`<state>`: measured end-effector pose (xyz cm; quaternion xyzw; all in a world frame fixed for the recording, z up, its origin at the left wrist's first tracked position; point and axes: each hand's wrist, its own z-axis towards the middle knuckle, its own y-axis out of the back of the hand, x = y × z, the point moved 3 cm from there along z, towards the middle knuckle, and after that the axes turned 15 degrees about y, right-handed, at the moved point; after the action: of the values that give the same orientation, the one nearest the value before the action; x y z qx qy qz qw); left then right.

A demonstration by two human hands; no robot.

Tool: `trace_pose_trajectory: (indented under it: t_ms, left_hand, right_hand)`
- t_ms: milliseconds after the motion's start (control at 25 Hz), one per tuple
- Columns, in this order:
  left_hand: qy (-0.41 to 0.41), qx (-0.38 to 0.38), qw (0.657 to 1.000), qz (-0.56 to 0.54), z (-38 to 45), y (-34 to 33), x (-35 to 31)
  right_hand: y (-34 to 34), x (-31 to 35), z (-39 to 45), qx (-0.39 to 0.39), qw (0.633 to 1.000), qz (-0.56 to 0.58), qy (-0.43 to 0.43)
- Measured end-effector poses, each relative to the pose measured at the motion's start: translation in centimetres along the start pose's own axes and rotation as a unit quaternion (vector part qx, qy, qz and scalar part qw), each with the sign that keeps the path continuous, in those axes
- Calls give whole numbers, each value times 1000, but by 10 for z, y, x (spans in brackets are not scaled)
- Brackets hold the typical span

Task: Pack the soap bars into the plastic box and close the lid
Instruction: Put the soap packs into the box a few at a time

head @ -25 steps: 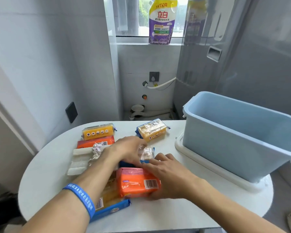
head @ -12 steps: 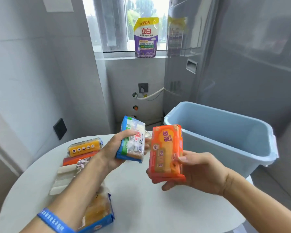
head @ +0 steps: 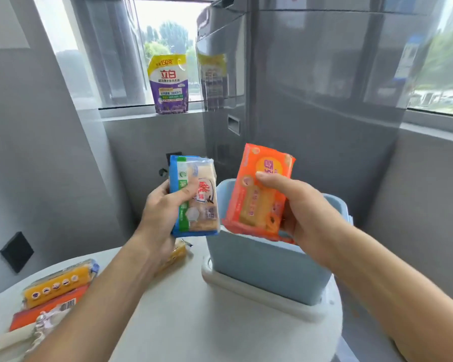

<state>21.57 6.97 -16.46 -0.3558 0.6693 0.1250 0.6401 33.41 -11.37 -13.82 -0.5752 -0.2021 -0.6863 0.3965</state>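
Holding one wrapped bar apiece, both hands were raised by the blue plastic box [head: 267, 270], which served as the marker for everything else. The left hand [head: 162, 212] was clenched around a blue-and-green wrapped soap bar [head: 196, 197], thumb across its face, just beside the box's near-left corner and above the table. The right hand [head: 304, 218] gripped an orange wrapped soap bar [head: 259, 194] by its long edges, upright, directly over the box's open mouth. The box stood on its pale lid [head: 259, 296], so closing was some way off.

By the look of them, the bars were stiff, compact blocks with some weight, while the glossy film wrappers seemed slippery and slightly loose; a pinch across the two long edges, pressing on the block and not the crimped ends, looked the safest hold. They seemed unlikely to break if let go low inside the box.

Left of the box, well apart, a yellow bar [head: 58, 283], another orange bar [head: 47, 308] and a pale pack [head: 13, 340] lay on the white table [head: 183, 322]; one more yellow bar [head: 177, 254] lay nearer, mostly hidden under the left wrist.
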Motion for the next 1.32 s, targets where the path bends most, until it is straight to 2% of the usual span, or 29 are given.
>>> trace_pose_trajectory:
  t_ms: [80,160,240,320,360,480,560,600,640,720,760,800,920,1000,1040,1120,1160,1200,1240,1280,1320]
  left_hand:
    - [-38,-7,994,101,25,-23,-15]
    - [-29,-7,964,264,55,-45,-18]
    - [14,-1,899,438,85,-60,-8]
    - [51,-14,817,575,105,-67,8]
    - [69,-15,783,618,112,-70,17]
    - [119,12,712,692,122,-71,47]
    - [111,17,639,761,125,-70,57]
    - [88,13,602,794,124,-70,58]
    - [54,5,575,816,120,-72,56]
    - [-37,-22,552,833,114,-77,50]
    - [-63,-20,551,832,110,-78,46]
    - [-65,-5,554,830,108,-78,43]
    - [29,80,563,822,103,-72,40]
    - [94,126,569,807,98,-68,40]
    - [113,141,558,810,96,-66,41]
    - [124,156,531,824,90,-64,42]
    - [110,160,543,817,87,-62,41]
    - [74,159,590,788,82,-60,38]
    - [20,145,667,730,75,-56,33]
    - [-40,114,754,646,65,-48,26]
    - [-98,69,826,551,56,-36,19]
  right_hand:
    - [26,8,18,-62,989,-134,13]
    - [47,4,36,-74,964,-256,-9]
    - [61,-10,54,-48,942,-324,-70]
    - [67,-30,65,-3,928,-347,-137]
    - [67,-42,69,25,917,-364,-159]
    - [63,-78,73,79,893,-390,-210]
    - [62,-95,73,107,883,-400,-221]
    - [63,-97,73,136,864,-441,-204]
    - [66,-95,74,174,816,-525,-169]
    - [69,-89,74,225,688,-685,-80]
    - [70,-89,73,255,657,-705,-72]
    - [71,-92,71,299,644,-699,-86]
    - [69,-101,65,403,594,-678,-159]
    - [68,-102,64,417,577,-680,-173]
    - [67,-102,65,424,571,-681,-174]
    - [67,-100,61,437,561,-679,-180]
    - [67,-97,58,431,568,-678,-177]
    - [65,-90,57,412,585,-679,-161]
    - [62,-81,56,381,610,-682,-131]
    - [56,-69,56,341,642,-681,-86]
    - [50,-56,57,294,682,-669,-35]
